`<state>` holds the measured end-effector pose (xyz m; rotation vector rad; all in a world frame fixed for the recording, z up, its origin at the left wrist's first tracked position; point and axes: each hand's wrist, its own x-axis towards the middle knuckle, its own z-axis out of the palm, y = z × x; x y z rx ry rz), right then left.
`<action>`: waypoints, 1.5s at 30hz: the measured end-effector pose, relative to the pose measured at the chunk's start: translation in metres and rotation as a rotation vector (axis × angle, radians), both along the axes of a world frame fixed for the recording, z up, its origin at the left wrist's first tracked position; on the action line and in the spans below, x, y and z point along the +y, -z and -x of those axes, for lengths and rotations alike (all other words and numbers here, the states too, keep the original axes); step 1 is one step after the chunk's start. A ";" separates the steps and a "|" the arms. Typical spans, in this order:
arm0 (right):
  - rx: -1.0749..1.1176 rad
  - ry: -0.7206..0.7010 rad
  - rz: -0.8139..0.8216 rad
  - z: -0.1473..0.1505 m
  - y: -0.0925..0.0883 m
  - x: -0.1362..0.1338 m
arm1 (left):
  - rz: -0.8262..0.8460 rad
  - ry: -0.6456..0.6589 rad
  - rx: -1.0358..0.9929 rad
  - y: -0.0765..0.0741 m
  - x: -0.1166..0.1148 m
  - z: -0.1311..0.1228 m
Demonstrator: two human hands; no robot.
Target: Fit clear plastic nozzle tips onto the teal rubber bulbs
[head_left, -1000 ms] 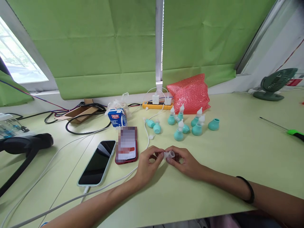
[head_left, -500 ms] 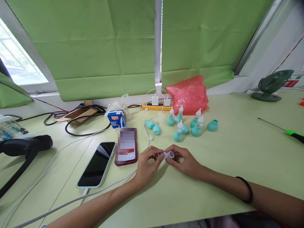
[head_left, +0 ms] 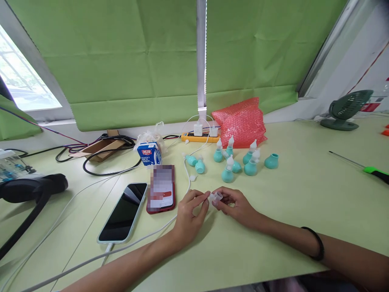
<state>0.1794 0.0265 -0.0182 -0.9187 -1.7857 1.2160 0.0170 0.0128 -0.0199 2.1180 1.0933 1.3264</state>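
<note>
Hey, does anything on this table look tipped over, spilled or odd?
Yes. Most upright teal bulbs wear clear tips, but the far-right bulb stands bare. A pair of bulbs to the left lies tipped over, and another bulb lies among the upright ones. I see no spill.

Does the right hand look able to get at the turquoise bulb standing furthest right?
Probably yes: nothing visible stands between the right hand and the turquoise bulb. That hand does hold a clear plastic piece, though, so it would likely have to let go first.
</note>
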 end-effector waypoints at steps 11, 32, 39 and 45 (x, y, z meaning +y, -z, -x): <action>0.025 0.020 0.106 0.000 0.003 0.002 | -0.268 -0.075 0.326 0.000 -0.003 -0.001; -0.108 0.111 -0.453 0.001 -0.003 -0.004 | 0.585 0.238 -0.440 -0.005 0.002 0.002; -0.022 0.060 -0.546 -0.001 0.001 0.001 | 0.679 0.410 -0.410 -0.010 0.001 -0.001; 0.000 0.060 -0.512 -0.002 0.003 0.004 | 0.562 0.241 -0.327 -0.007 0.000 -0.002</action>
